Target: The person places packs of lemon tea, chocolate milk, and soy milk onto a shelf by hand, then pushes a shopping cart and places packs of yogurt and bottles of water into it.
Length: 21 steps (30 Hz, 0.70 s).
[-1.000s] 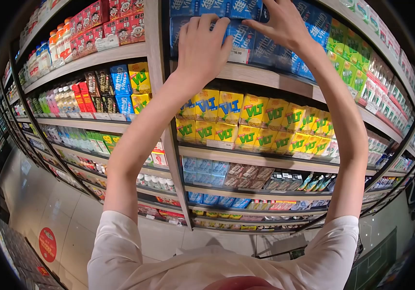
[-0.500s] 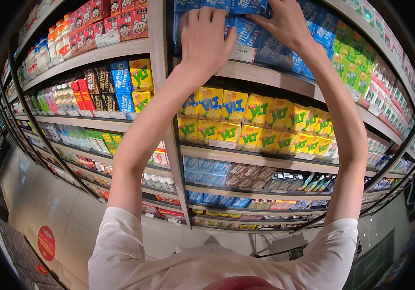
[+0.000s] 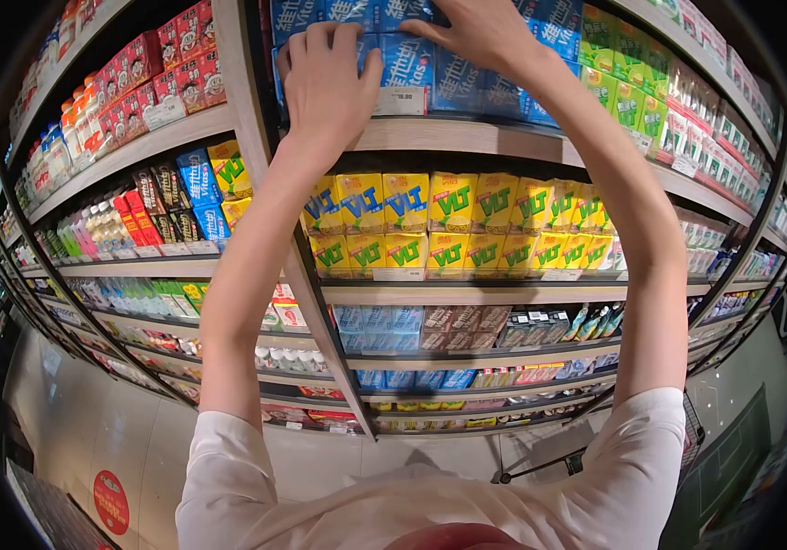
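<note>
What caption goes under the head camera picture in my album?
A left hand and right hand raised at blue rectangular cartons, with yellow rectangular cartons shelved below.

- Up on the upper shelf (image 3: 481,139), it's blue packs (image 3: 403,66) stacked in layers, green packs (image 3: 627,103) next along to the right!
- One down, the middle shelf (image 3: 467,293) parades yellow cartons (image 3: 449,203), two tiers, shoulder to shoulder!
- Below that, the lower shelf (image 3: 494,361) fields light-blue packs (image 3: 384,323), brown packs (image 3: 458,323) right beside them!
- Over to the left bay's high shelf (image 3: 141,149): red cartons (image 3: 123,115), with bottles (image 3: 77,128) on their left!
- And the pale tiled floor (image 3: 320,452) wears a round red sticker (image 3: 111,502)!
</note>
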Tool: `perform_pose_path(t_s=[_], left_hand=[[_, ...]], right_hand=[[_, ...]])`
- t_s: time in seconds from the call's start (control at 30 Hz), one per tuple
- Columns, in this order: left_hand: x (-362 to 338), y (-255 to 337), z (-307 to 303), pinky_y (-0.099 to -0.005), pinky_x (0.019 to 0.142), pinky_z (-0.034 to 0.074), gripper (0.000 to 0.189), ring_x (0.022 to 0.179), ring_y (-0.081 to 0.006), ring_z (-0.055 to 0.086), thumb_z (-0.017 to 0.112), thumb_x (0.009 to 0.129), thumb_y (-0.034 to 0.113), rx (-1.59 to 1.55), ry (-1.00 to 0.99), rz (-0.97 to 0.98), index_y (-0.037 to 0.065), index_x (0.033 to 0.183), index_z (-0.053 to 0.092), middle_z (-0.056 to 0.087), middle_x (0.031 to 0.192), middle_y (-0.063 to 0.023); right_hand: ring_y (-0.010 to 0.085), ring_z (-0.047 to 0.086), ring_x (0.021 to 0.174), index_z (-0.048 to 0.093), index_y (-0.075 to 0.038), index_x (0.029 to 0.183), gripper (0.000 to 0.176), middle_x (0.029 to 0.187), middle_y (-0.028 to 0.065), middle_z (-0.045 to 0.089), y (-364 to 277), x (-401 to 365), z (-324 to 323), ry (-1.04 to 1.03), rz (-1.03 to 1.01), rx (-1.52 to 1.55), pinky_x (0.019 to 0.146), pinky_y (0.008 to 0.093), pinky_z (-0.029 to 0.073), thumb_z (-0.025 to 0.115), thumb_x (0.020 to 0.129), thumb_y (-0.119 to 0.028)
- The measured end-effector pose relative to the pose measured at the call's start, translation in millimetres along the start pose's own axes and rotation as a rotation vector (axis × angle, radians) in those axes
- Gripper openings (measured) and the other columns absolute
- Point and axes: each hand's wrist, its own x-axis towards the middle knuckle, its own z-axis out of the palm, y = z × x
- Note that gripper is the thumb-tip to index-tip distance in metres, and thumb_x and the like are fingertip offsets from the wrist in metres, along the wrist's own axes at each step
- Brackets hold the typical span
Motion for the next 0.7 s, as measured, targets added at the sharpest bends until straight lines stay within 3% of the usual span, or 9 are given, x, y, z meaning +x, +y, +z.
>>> perform_pose_path(t_s=[0.17, 0.23, 0.3, 0.4, 0.5, 0.53, 0.57, 0.63, 0.7], left_hand=[[1.0, 0.5, -5.4, -0.0501, 0.108, 0.045, 0.038, 0.126, -0.0345, 0.054, 0.067, 0.099, 0.031, -0.020, -0.047, -0.023, 0.007, 0.128, 0.069, 0.062, 0.130, -0.0157], [-0.1, -0.3, -5.7, -0.0525, 0.110, 0.040, 0.036, 0.123, -0.0342, 0.055, 0.068, 0.097, 0.027, -0.058, -0.047, -0.038, 0.006, 0.126, 0.070, 0.063, 0.127, -0.0165], [-0.2, -0.3, -4.5, -0.0510, 0.109, 0.044, 0.037, 0.127, -0.0346, 0.054, 0.067, 0.099, 0.030, -0.027, -0.070, -0.057, 0.008, 0.128, 0.069, 0.061, 0.132, -0.0156], [1.5, 4.9, -4.7, -0.0519, 0.112, 0.042, 0.037, 0.132, -0.0353, 0.052, 0.066, 0.099, 0.031, -0.013, -0.054, -0.043, 0.009, 0.129, 0.068, 0.059, 0.138, -0.0153], [6.4, 16.3, -5.7, -0.0537, 0.115, 0.038, 0.036, 0.137, -0.0367, 0.049, 0.067, 0.099, 0.030, -0.055, -0.014, 0.059, 0.009, 0.128, 0.068, 0.057, 0.143, -0.0159], [6.7, 23.1, -6.7, -0.0542, 0.116, 0.037, 0.036, 0.139, -0.0373, 0.048, 0.067, 0.098, 0.030, -0.080, -0.001, 0.105, 0.009, 0.128, 0.068, 0.057, 0.145, -0.0161], [6.0, 31.6, -9.8, -0.0541, 0.117, 0.036, 0.036, 0.141, -0.0378, 0.047, 0.067, 0.098, 0.028, -0.129, -0.026, 0.116, 0.009, 0.128, 0.068, 0.056, 0.147, -0.0162], [-1.5, 49.7, -25.5, -0.0538, 0.118, 0.035, 0.035, 0.143, -0.0388, 0.045, 0.069, 0.097, 0.026, -0.221, -0.080, 0.131, 0.010, 0.128, 0.068, 0.055, 0.149, -0.0164], [-20.2, 75.2, -48.6, -0.0544, 0.118, 0.035, 0.034, 0.143, -0.0405, 0.045, 0.071, 0.094, 0.018, -0.411, -0.104, 0.115, 0.009, 0.126, 0.067, 0.055, 0.149, -0.0165]], right_hand=[[0.0458, 0.054, 0.129, 0.059, -0.004, 0.143, 0.062, 0.147, 0.0271, 0.052, 13.3, -4.2, -14.8, 0.101, 0.072, 0.024, 0.113, 0.0525, 0.043, 0.068, 0.097, -0.045], [0.0449, 0.057, 0.127, 0.059, -0.001, 0.141, 0.060, 0.139, 0.0283, 0.059, 30.5, -14.2, -10.4, 0.155, 0.131, -0.163, 0.113, 0.0533, 0.042, 0.065, 0.098, -0.042], [0.0454, 0.059, 0.124, 0.060, 0.001, 0.138, 0.058, 0.133, 0.0304, 0.064, 51.7, -21.7, -8.1, 0.141, 0.160, -0.306, 0.113, 0.0534, 0.042, 0.064, 0.098, -0.041], [0.0465, 0.063, 0.119, 0.061, 0.004, 0.133, 0.055, 0.124, 0.0331, 0.068, 63.6, -23.8, -8.1, 0.068, 0.434, -0.120, 0.112, 0.0546, 0.043, 0.064, 0.098, -0.039], [0.0487, 0.065, 0.112, 0.061, 0.005, 0.129, 0.054, 0.118, 0.0342, 0.068, 68.5, -28.0, -12.4, 0.091, 0.340, -0.147, 0.109, 0.0564, 0.045, 0.064, 0.099, -0.039], [0.0472, 0.063, 0.117, 0.062, 0.004, 0.130, 0.054, 0.121, 0.0335, 0.068, 59.5, -29.1, -22.2, 0.036, 0.406, -0.118, 0.107, 0.0562, 0.046, 0.064, 0.098, -0.039], [0.0455, 0.059, 0.126, 0.062, 0.003, 0.131, 0.055, 0.128, 0.0322, 0.065, 58.0, -37.8, -23.7, 0.143, 0.304, -0.159, 0.111, 0.0528, 0.044, 0.066, 0.097, -0.040], [0.0448, 0.049, 0.138, 0.059, 0.000, 0.138, 0.060, 0.146, 0.0283, 0.055, 27.0, -46.7, -61.7, -0.166, 0.531, -0.091, 0.116, 0.0484, 0.040, 0.067, 0.096, -0.042], [0.0384, 0.057, 0.131, 0.053, -0.002, 0.149, 0.064, 0.147, 0.0228, 0.056, 28.7, -92.5, -49.5, 0.188, 0.100, -0.215, 0.110, 0.0464, 0.047, 0.073, 0.100, -0.039]])
